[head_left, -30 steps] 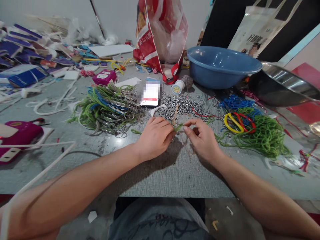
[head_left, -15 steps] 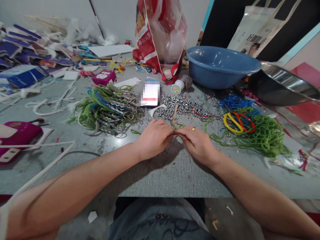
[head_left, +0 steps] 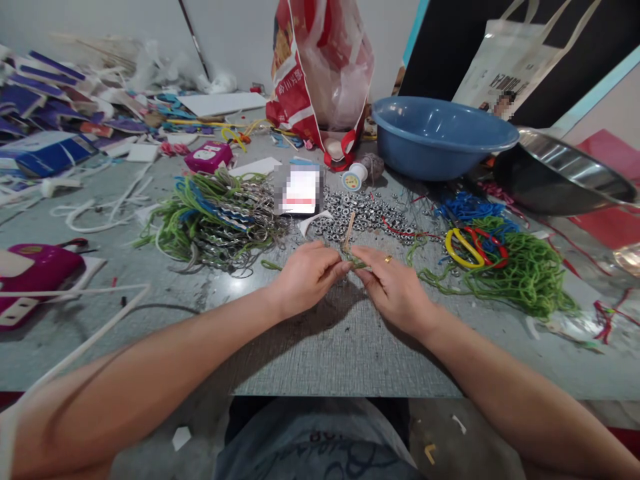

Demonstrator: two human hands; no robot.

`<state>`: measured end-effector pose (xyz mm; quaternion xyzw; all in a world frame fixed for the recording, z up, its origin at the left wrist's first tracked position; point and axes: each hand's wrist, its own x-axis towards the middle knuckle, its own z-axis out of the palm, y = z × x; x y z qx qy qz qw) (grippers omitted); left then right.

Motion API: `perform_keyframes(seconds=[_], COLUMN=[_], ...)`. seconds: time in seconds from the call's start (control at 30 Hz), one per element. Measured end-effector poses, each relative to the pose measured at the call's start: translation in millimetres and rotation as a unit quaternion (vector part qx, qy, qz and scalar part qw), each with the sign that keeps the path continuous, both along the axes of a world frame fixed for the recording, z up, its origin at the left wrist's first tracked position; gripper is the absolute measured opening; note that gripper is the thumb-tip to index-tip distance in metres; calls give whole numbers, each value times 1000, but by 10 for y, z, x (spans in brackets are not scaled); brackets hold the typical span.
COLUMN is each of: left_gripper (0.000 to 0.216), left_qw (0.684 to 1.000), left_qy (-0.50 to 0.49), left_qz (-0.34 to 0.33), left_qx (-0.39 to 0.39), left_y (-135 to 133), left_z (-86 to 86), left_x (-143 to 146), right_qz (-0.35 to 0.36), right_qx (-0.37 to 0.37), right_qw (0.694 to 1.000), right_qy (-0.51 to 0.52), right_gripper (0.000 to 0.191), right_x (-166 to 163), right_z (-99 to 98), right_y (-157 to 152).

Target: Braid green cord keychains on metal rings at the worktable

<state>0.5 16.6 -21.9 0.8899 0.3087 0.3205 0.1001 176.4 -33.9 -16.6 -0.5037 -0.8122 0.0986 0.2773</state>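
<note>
Head view shows both hands meeting near the middle of the frame, over the gray desk. The left hand has thumb and fingers pressed together on a green cord; the right hand pinches this same cord, thumb below and fingers above. Just beyond them lie a thin stick and many metal nuts. Right of centre, a loose strand leads to the green pile; whether it joins the held cord, I cannot tell. If so, a strong pull could tangle the pile. The cord looks soft, so a weak pinch may let it slip, and a careless knuckle could scatter the nuts.
</note>
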Motion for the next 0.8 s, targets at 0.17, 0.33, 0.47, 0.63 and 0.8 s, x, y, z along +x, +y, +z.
perform_keyframes(seconds=[0.17, 0.33, 0.47, 0.63, 0.8], left_gripper=[53, 52, 46, 31, 22], left_qw=[1000, 999, 999, 998, 998], left_qy=[-8, -20, -14, -11, -10], left_qz=[-13, -33, -33, -38, -45], left_qx=[-1, 12, 29, 45, 40], left_y=[-19, -22, -44, -80, -100], left_z=[-38, -18, -8, 3, 11], left_x=[28, 26, 28, 19, 5], right_qz=[54, 48, 35, 34, 56], right_qx=[3, -11, 5, 40, 74], right_qw=[994, 992, 996, 998, 995], right_qy=[100, 114, 77, 43, -33], right_gripper=[31, 22, 20, 19, 23], right_x=[-37, -25, -23, 7, 79], right_z=[-64, -38, -6, -1, 11], right_y=[8, 25, 15, 6, 21])
